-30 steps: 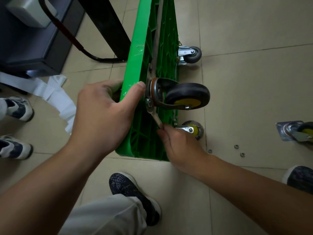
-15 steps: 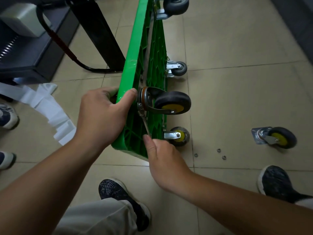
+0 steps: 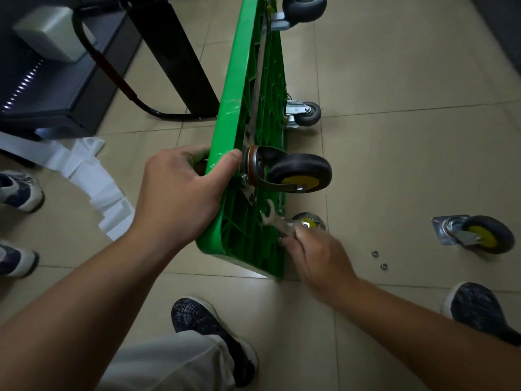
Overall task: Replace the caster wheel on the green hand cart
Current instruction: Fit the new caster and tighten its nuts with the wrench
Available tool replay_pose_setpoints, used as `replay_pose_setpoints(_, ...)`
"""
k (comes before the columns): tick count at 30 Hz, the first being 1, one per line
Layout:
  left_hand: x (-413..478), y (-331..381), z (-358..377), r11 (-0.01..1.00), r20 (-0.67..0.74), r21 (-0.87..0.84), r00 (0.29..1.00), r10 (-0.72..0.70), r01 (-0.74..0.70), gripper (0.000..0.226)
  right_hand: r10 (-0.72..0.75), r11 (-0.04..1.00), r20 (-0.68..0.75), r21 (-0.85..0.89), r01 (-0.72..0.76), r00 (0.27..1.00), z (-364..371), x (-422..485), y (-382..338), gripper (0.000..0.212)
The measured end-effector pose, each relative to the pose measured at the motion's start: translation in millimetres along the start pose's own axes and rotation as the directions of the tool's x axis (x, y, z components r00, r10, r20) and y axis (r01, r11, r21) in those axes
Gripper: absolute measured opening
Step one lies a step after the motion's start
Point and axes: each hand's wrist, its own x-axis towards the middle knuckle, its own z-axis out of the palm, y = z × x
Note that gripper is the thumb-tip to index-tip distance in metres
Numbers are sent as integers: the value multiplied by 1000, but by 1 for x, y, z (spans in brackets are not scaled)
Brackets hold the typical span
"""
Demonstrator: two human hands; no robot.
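Observation:
The green hand cart [image 3: 245, 88] stands on its long edge on the tiled floor, underside facing right. My left hand [image 3: 180, 193] grips its upper edge, thumb beside the mounting plate of a black caster with a yellow hub [image 3: 298, 173]. My right hand [image 3: 313, 249] holds a silver open-end wrench [image 3: 272, 218], blurred, its jaw a little below that caster's plate and off the bolts. A lower caster [image 3: 308, 221] shows partly behind the wrench. A loose caster [image 3: 476, 234] lies on the floor at right.
Two small washers [image 3: 379, 259] lie on the tiles near the loose caster. Two more cart wheels [image 3: 307, 112] sit farther up. My shoes [image 3: 208, 328] flank the cart's near end. Another person's shoes [image 3: 17, 190], white foam strips [image 3: 93, 179] and black furniture [image 3: 56, 88] are left.
My right hand has pulled the wrench down and right, off the bolt at the caster plate. My left hand keeps its grip on the cart edge. The view has drawn back.

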Motion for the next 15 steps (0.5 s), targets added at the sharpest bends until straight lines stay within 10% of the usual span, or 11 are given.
replay_pose_setpoints(15, -4, 10, 3, 1000, -13, 20, 1000, 23, -23, 20, -81, 996, -64, -34, 79, 995, 19, 44, -10, 39)
